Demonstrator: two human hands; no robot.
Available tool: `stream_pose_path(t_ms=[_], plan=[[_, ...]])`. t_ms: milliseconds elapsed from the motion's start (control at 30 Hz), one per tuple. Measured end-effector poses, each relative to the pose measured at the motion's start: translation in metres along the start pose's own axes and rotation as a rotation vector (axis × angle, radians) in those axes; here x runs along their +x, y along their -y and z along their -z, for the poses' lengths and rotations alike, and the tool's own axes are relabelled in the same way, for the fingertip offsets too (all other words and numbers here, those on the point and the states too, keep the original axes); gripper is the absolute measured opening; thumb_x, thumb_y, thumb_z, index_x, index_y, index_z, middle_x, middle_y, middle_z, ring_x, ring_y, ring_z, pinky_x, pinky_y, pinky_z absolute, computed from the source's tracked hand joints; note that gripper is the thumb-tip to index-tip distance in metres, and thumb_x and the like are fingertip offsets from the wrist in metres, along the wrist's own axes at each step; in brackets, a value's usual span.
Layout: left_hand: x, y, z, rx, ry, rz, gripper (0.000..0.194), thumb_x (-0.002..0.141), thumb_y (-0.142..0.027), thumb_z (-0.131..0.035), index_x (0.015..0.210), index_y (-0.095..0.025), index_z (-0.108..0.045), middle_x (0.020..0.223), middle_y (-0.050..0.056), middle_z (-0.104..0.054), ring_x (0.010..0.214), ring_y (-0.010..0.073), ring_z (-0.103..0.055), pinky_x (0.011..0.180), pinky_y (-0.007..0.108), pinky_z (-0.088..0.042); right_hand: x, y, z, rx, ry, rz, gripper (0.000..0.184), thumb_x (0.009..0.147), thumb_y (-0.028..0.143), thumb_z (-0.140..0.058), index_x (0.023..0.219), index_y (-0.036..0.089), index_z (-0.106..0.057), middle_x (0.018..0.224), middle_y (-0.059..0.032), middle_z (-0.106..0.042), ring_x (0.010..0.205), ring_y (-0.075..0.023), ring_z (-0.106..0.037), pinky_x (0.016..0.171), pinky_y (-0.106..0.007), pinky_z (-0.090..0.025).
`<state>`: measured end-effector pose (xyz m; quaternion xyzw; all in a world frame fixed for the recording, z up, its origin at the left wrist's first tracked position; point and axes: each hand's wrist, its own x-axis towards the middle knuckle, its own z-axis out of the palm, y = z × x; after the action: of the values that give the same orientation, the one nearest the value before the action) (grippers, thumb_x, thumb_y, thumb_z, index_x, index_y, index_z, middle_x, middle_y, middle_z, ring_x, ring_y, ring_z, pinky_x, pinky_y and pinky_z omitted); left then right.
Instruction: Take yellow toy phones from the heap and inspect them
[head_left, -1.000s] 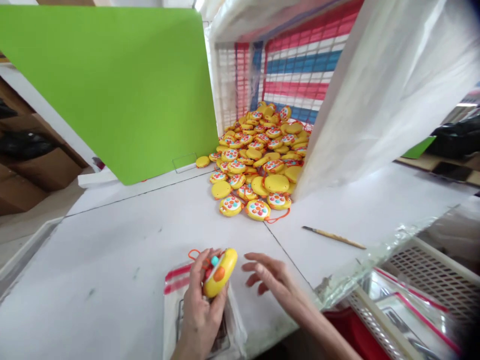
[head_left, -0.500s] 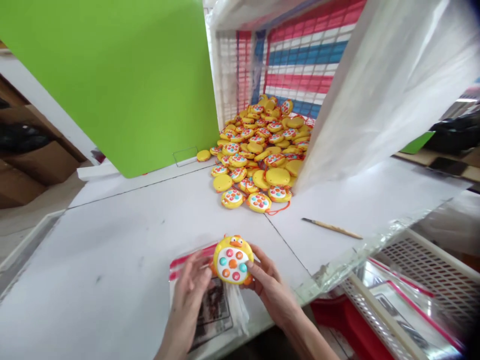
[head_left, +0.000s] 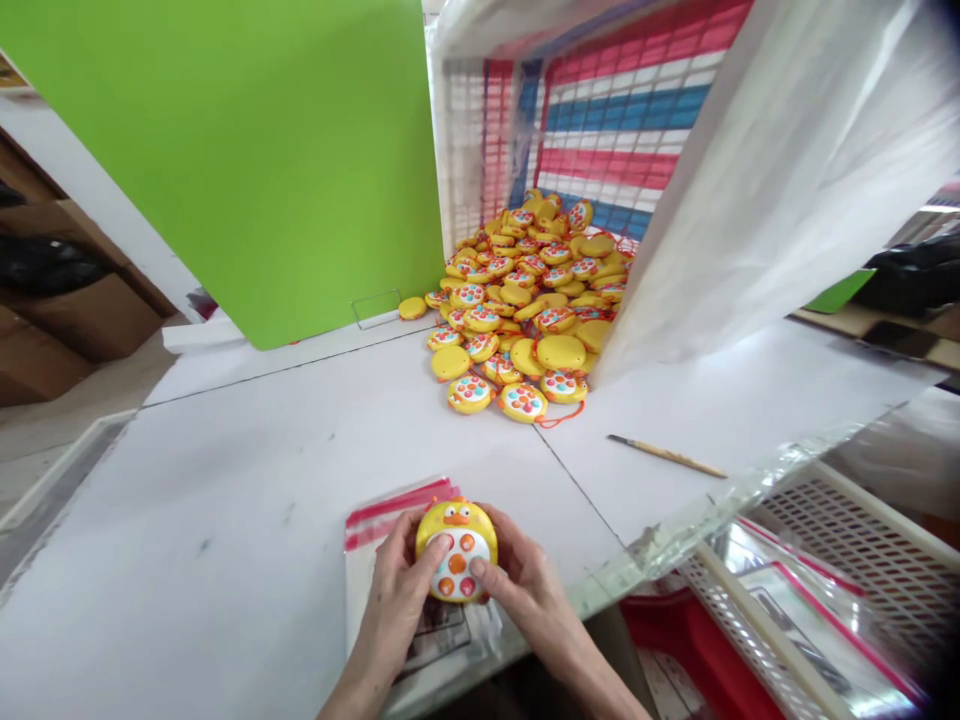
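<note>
Yellow plastic, round and chick-faced: the toy (head_left: pixel 456 548) sits between both hands just above the near edge of the white table (head_left: pixel 247 480). Its button face is turned up toward the person, with the orange beak end pointing away from them and the white panel of coloured buttons toward the wrists, so its slightly longer axis runs near to far. The left hand (head_left: pixel 396 600) cups the toy's left side, fingers curled around the rim and thumb lying across the panel. The right hand (head_left: pixel 525 592) mirrors it on the right side, fingers curled behind and thumb pressing at the lower buttons. Both are closed on the toy. Directly under the hands lies a clear plastic bag (head_left: pixel 405 580) with a red strip at its far end, which shows just beyond the fingertips. To the right of the right hand, below the table edge, stands a white perforated basket (head_left: pixel 847 540). Farther out, right of the hands, a thin wooden stick (head_left: pixel 666 456) lies on the table. Well beyond the fingertips, a pile of yellow toys (head_left: pixel 529 290) spills from a striped sack (head_left: pixel 622 110), beside a green board (head_left: pixel 247 160).
</note>
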<state>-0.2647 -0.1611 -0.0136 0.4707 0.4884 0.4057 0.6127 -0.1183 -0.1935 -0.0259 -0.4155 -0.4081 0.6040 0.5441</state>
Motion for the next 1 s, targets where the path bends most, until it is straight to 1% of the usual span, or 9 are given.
stream_pose_path(t_ms=[167,333,400,467,567,733,833,900,1000], plan=[[-0.007,0.002,-0.003,-0.005,-0.059,-0.015,0.047,0.076,-0.043,-0.063,0.115,-0.018,-0.057,0.106,0.009,-0.065,0.098,0.0261,-0.06,0.08,0.034,-0.051,0.0,0.0,-0.001,-0.087,-0.058,0.01,0.042,0.082,0.041,-0.06,0.116,0.018,-0.051,0.109,-0.0089,-0.063,0.098,-0.0224,-0.06,0.075,-0.032,-0.053],[-0.008,0.0,0.001,0.052,0.084,0.012,0.061,0.07,-0.04,-0.07,0.123,-0.017,-0.049,0.111,0.01,-0.063,0.096,0.026,-0.061,0.08,0.033,-0.052,-0.001,-0.004,0.001,-0.057,-0.033,0.001,0.045,0.081,0.042,-0.061,0.117,0.019,-0.052,0.107,-0.0084,-0.064,0.098,-0.0225,-0.06,0.08,-0.034,-0.051],[-0.01,-0.001,0.004,0.061,0.107,0.02,0.061,0.071,-0.04,-0.069,0.123,-0.016,-0.047,0.112,0.011,-0.062,0.095,0.0254,-0.061,0.078,0.032,-0.053,-0.001,-0.007,0.001,0.017,-0.032,-0.057,0.046,0.081,0.046,-0.06,0.118,0.019,-0.053,0.106,-0.008,-0.065,0.097,-0.0228,-0.061,0.081,-0.035,-0.051],[-0.012,-0.002,0.005,0.039,0.104,0.027,0.061,0.072,-0.04,-0.068,0.123,-0.016,-0.046,0.113,0.012,-0.061,0.095,0.0252,-0.061,0.077,0.032,-0.053,-0.003,-0.01,0.0,0.074,-0.085,-0.137,0.047,0.08,0.051,-0.058,0.116,0.02,-0.056,0.104,-0.0081,-0.066,0.093,-0.0231,-0.062,0.076,-0.035,-0.052],[-0.014,-0.002,0.006,-0.01,0.084,0.05,0.061,0.071,-0.04,-0.069,0.123,-0.016,-0.046,0.114,0.011,-0.061,0.097,0.0252,-0.061,0.079,0.032,-0.053,-0.004,-0.012,-0.002,0.087,-0.146,-0.184,0.05,0.076,0.054,-0.06,0.112,0.019,-0.059,0.101,-0.008,-0.067,0.091,-0.0234,-0.063,0.072,-0.034,-0.052],[-0.013,0.006,0.006,-0.022,-0.058,0.102,0.051,0.075,-0.045,-0.063,0.118,-0.019,-0.052,0.116,0.009,-0.06,0.104,0.026,-0.059,0.078,0.031,-0.053,-0.004,-0.011,-0.003,0.079,-0.06,-0.112,0.045,0.075,0.05,-0.064,0.107,0.018,-0.06,0.099,-0.0075,-0.068,0.093,-0.023,-0.062,0.078,-0.034,-0.05],[-0.013,0.009,0.004,-0.006,-0.121,0.13,0.049,0.075,-0.046,-0.063,0.117,-0.021,-0.055,0.118,0.009,-0.059,0.107,0.0261,-0.057,0.078,0.03,-0.053,-0.004,-0.012,-0.001,-0.003,-0.069,-0.076,0.039,0.077,0.048,-0.063,0.099,0.017,-0.06,0.093,-0.0069,-0.067,0.087,-0.0214,-0.063,0.075,-0.032,-0.05],[-0.015,0.007,0.002,-0.107,-0.075,0.155,0.051,0.078,-0.05,-0.057,0.121,-0.022,-0.054,0.119,0.009,-0.059,0.102,0.0261,-0.059,0.073,0.031,-0.054,-0.005,-0.014,0.001,-0.038,-0.095,-0.065,0.036,0.077,0.049,-0.063,0.095,0.017,-0.059,0.088,-0.0059,-0.067,0.082,-0.0201,-0.062,0.07,-0.03,-0.05],[-0.018,0.003,0.004,-0.244,0.062,0.187,0.055,0.082,-0.053,-0.051,0.127,-0.021,-0.048,0.119,0.011,-0.059,0.096,0.0255,-0.061,0.071,0.034,-0.054,-0.005,-0.017,0.002,0.003,-0.124,-0.085,0.037,0.075,0.05,-0.064,0.091,0.017,-0.059,0.086,-0.0053,-0.067,0.08,-0.0195,-0.062,0.067,-0.027,-0.05]])
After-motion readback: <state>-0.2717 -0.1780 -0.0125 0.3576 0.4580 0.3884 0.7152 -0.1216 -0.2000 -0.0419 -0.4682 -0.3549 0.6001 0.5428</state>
